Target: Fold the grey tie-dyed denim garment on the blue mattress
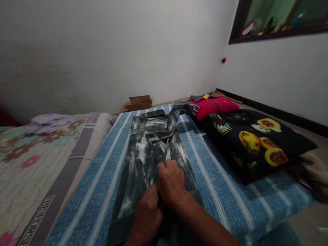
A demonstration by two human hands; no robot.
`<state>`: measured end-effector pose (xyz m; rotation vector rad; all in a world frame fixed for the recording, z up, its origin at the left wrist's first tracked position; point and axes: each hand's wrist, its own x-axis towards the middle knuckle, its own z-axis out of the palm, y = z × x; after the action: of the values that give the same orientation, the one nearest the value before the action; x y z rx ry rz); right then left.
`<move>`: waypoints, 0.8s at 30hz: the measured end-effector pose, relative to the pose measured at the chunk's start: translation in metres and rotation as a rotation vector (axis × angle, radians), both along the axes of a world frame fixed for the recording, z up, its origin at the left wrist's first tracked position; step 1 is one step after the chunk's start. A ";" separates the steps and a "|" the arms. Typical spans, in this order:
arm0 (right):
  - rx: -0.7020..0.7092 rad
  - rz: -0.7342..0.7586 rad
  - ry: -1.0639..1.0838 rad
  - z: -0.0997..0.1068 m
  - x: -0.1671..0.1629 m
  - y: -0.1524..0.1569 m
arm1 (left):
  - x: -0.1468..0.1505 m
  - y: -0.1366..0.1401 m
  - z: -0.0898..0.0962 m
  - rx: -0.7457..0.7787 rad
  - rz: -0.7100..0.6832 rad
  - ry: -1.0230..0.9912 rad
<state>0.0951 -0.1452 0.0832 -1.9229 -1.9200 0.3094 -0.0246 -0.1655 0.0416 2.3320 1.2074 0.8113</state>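
A grey-and-white tie-dyed garment (151, 143), like trousers with pockets, lies lengthwise on a blue striped sheet (217, 171). My right hand (173, 182) rests flat on its near part, fingers pinching the cloth at the middle seam. My left hand (147, 213) sits just beside and partly under it, fingers curled into the same fabric. The garment's far end curls up near a red piece of clothing.
A black cushion with a fruit print (258, 143) lies at the right, a folded red garment (214, 106) behind it. A flowered mattress cover (28, 164) with a lilac cloth (47, 123) lies left. A cardboard box (139, 102) stands by the white wall.
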 end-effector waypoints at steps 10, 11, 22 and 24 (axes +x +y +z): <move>0.037 -0.110 0.188 -0.023 0.040 -0.006 | 0.001 -0.008 -0.014 0.195 0.057 0.088; 0.055 -0.148 0.245 -0.028 0.045 -0.007 | 0.002 -0.011 -0.013 0.193 0.057 0.082; -0.059 -0.251 1.296 -0.049 0.065 -0.009 | 0.006 -0.015 -0.006 0.010 0.351 -0.329; -0.065 -0.196 1.434 -0.047 0.063 -0.010 | 0.004 -0.013 -0.003 -0.057 0.431 -0.421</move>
<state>0.1579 -0.1555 0.0357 -1.1881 -0.7381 1.2493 -0.0209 -0.1782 0.0386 1.7465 1.5219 1.3098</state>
